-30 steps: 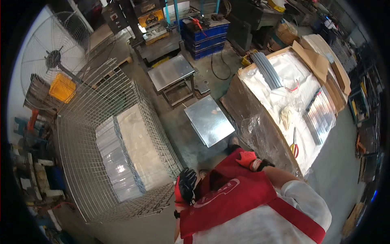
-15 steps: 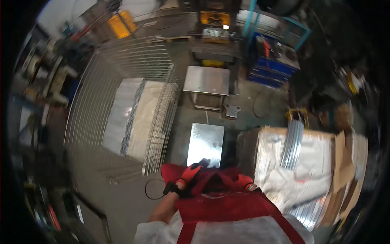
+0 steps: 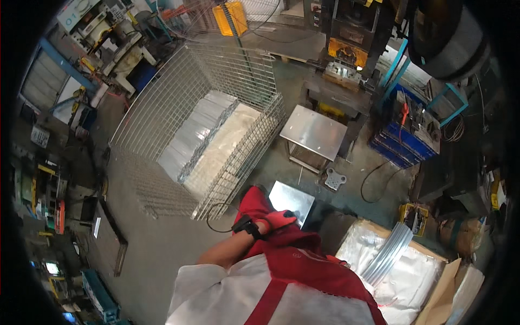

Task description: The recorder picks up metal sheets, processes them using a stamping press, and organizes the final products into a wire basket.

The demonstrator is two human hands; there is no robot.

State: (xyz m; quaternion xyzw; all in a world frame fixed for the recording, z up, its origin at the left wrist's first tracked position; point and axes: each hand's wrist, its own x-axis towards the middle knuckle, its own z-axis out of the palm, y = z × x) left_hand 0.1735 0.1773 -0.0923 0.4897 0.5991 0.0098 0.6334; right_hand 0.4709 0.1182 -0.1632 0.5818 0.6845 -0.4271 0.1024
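My left hand (image 3: 279,219), in a red glove with dark fingertips, lies over the red apron (image 3: 303,265) at my leg. Its fingers reach forward, loosely extended, and nothing shows in them. Just beyond them is a shiny rectangular metal surface (image 3: 291,197), its near side partly covered by my hand and leg. A dark band with a box is strapped round my left wrist. Of my right hand (image 3: 338,261) only a sliver of red glove shows at the apron's right edge, so its fingers are hidden. Close to it, a bundle of grey metal strips (image 3: 387,254) rests on white sheeting.
A large wire cage (image 3: 162,130) with grey and beige stacked pieces stands left. Ahead are a metal-topped table (image 3: 314,131) and a press (image 3: 346,59). Blue crates (image 3: 403,135) stand to the right, a sheet-lined carton (image 3: 436,287) near right. A cable (image 3: 364,187) loops on the floor.
My view has turned left, so the surroundings appear shifted to the right. My left hand has moved forward over the leg, beside the shiny surface. The right hand has become mostly hidden.
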